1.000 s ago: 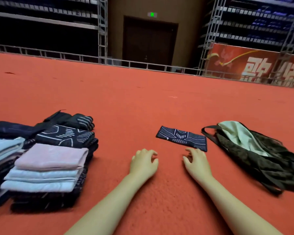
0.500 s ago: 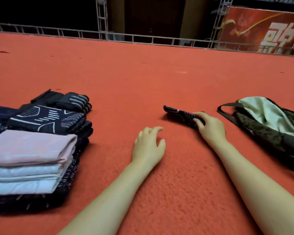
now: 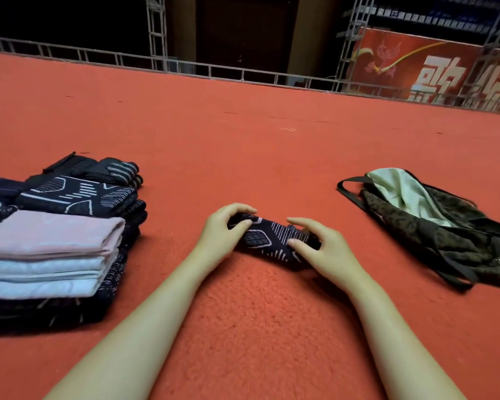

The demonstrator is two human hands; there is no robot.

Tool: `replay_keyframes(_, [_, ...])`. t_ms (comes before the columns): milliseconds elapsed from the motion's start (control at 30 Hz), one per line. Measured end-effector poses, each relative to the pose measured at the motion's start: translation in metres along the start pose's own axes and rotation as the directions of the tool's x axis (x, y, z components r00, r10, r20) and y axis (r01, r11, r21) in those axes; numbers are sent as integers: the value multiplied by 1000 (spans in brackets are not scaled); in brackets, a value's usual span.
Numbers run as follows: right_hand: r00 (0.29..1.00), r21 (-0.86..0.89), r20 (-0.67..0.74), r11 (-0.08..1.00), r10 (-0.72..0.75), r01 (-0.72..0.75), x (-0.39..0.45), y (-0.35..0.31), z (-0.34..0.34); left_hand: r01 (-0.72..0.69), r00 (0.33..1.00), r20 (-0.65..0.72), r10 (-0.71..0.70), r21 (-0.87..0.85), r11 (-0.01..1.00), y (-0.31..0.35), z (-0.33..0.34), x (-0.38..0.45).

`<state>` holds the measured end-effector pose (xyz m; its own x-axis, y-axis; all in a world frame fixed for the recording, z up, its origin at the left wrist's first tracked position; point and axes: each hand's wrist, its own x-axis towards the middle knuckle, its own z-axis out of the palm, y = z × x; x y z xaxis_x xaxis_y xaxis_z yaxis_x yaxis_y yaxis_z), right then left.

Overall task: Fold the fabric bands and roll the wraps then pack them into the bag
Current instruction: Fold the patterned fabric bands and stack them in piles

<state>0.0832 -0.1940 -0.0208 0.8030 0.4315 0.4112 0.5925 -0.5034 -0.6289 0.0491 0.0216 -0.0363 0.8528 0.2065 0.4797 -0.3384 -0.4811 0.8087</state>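
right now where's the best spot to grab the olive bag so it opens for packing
Grip the bag by its dark strap loop, coming from its left. The strap lies free on the carpet beside the mouth, where the pale lining already shows.

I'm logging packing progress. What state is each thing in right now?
patterned band: bunched on the carpet, gripped at both ends.
left hand: fingers curled round the band's left end.
right hand: fingers curled over the band's right end.
bag: lying on its side, mouth open, pale lining showing.
stack of pale cloths: folded, piled flat.
dark patterned pile: folded, stacked behind and beneath the pale cloths.
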Motion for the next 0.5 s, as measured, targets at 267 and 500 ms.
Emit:
replay_keyframes(267, [968,50,172,979,185,-196,0,28,-21,66,967,-249,-50,55,996,-10,-8,7])
replay_keyframes(500, [950,699,-177,712,256,-61,5,5,-22,66,938,-321,-127,-195,979,12,-11,9])
